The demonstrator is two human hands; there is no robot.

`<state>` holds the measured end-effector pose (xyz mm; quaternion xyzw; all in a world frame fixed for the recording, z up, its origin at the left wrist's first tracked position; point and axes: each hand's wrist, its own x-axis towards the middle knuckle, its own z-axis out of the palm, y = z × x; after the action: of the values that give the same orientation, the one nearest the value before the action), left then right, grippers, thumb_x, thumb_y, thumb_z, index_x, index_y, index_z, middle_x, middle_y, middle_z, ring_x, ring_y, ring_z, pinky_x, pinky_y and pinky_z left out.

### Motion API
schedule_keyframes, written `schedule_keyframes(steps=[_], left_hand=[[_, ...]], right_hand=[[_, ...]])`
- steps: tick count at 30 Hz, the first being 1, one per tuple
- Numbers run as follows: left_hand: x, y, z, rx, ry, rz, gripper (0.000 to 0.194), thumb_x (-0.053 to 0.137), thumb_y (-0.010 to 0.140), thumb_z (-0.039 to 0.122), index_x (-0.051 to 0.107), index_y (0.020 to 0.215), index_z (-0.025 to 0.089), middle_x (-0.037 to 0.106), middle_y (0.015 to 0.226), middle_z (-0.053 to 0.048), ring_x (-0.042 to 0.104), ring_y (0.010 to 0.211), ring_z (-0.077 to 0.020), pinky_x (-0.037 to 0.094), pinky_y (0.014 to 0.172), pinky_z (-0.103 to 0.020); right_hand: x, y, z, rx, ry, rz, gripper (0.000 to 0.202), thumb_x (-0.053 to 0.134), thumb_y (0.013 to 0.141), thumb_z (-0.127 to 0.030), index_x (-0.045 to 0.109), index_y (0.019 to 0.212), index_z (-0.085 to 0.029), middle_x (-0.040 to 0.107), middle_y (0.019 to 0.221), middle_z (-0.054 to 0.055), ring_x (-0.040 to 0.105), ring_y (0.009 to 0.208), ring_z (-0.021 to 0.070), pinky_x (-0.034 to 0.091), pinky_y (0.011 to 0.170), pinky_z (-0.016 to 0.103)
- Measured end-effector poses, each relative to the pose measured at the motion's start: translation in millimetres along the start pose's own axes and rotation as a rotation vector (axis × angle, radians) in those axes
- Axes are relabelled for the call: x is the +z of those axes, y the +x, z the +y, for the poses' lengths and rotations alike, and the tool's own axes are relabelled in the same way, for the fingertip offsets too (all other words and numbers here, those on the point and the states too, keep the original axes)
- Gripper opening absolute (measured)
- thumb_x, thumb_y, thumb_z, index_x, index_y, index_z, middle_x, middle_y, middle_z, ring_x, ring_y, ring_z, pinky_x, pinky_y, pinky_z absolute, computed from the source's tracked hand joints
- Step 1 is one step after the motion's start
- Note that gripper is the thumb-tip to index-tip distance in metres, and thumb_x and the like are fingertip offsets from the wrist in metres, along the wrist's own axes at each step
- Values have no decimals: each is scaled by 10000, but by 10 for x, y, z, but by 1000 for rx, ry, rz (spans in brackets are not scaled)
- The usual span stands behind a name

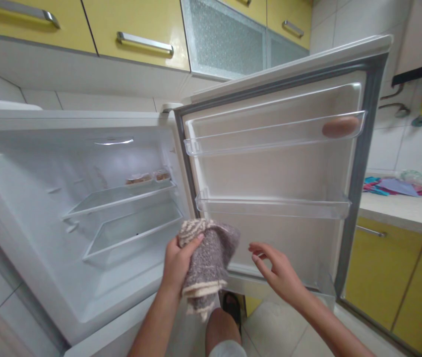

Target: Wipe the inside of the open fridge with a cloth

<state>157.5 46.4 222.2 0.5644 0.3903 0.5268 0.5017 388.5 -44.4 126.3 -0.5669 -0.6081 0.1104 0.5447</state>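
A folded grey-brown cloth [211, 258] with cream edges hangs in my left hand [176, 263], thumb pressed over its front. To its right, my right hand [275, 267] is raised with fingers slightly curled and apart, touching nothing. Both hands are in front of an open fridge [73, 121]. Its door [266, 173] is swung out to the right, behind the cloth and my right hand.
Small food packs [140, 179] lie on the upper glass shelf [121, 199]. A brown oval item [340, 127] sits in the top door rack [270, 136]. Yellow cabinets [147, 25] hang above. Colourful pieces [396, 187] lie on the right counter [415, 210].
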Motion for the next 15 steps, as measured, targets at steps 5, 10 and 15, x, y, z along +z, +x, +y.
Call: schedule_keyframes(steps=[5, 10, 15], left_hand=[[-31, 211, 737, 834, 239, 597, 332, 752, 746, 388, 719, 970, 146, 766, 948, -52, 708, 936, -229, 552, 885, -358], [321, 388, 799, 1226, 885, 130, 333, 636, 798, 187, 677, 1127, 217, 723, 1119, -66, 673, 1039, -237, 542, 934, -354], [558, 247, 622, 1104, 1187, -271, 488, 604, 777, 133, 601, 1247, 262, 657, 1243, -52, 636, 1087, -234, 565, 900, -358]], right_hand=[[-564, 99, -507, -539, -578, 353, 310, 563, 924, -214, 607, 1222, -288, 740, 1116, 65, 649, 1065, 241, 482, 947, 410], [-1072, 366, -719, -530, -1022, 513, 323, 598, 921, -263, 604, 1240, -218, 720, 1210, 72, 619, 1123, 287, 413, 1005, 466], [-1297, 444, -588, -493, -1218, 463, 257, 556, 954, -330, 634, 1162, -201, 733, 1096, 72, 628, 1011, 265, 393, 968, 441]])
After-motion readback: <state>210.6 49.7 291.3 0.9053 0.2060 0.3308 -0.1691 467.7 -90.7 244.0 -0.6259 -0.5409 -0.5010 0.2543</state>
